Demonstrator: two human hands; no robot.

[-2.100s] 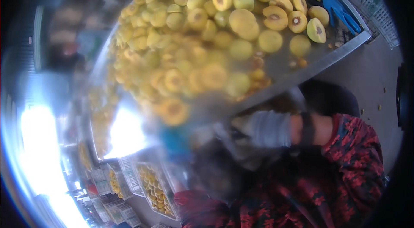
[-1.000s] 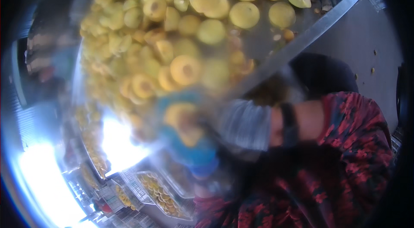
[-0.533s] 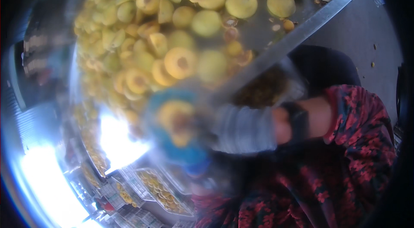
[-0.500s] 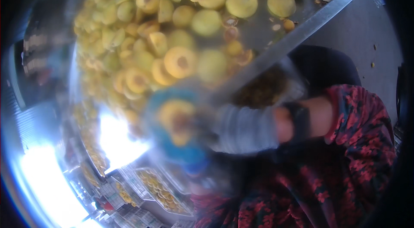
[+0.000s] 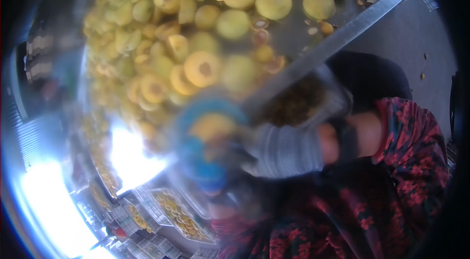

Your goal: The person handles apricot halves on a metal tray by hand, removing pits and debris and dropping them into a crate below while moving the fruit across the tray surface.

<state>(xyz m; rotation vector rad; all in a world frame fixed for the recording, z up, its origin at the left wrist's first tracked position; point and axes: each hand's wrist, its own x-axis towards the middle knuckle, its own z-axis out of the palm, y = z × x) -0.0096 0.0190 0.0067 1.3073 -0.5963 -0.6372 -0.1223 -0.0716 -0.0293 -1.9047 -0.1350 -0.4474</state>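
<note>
"What did the fingers have?"

"The left hand (image 5: 197,156), in a blue glove, had its fingers wrapped round a yellow fruit piece (image 5: 214,125), a cut half by the look of it. The right hand (image 5: 259,146), pale-gloved, came in from about three o'clock. I couldn't tell whether its fingers gripped anything."

"Heavy, that piece?"

"Light, I'd guess, with firm skin and softer flesh, probably wet and slippery on the cut side. I'd have cupped it by the rounded skin and kept pressure off the edge, which looked likely to bruise."

"And around it?"

"A big fruit pile (image 5: 161,58) spread from ten to twelve o'clock. The metal tray rim (image 5: 342,36) ran off toward two, and below it sat a bin of brown bits (image 5: 298,99). A crate of cut fruit (image 5: 181,215) stood at seven."

"What couldn't you make out?"

"The fingertips were smeared by blur, so a tool there could have escaped me. Bright glare (image 5: 134,153) washed out nine o'clock, the pile was cut off at the top, and the bin's contents were too murky to name."
</note>
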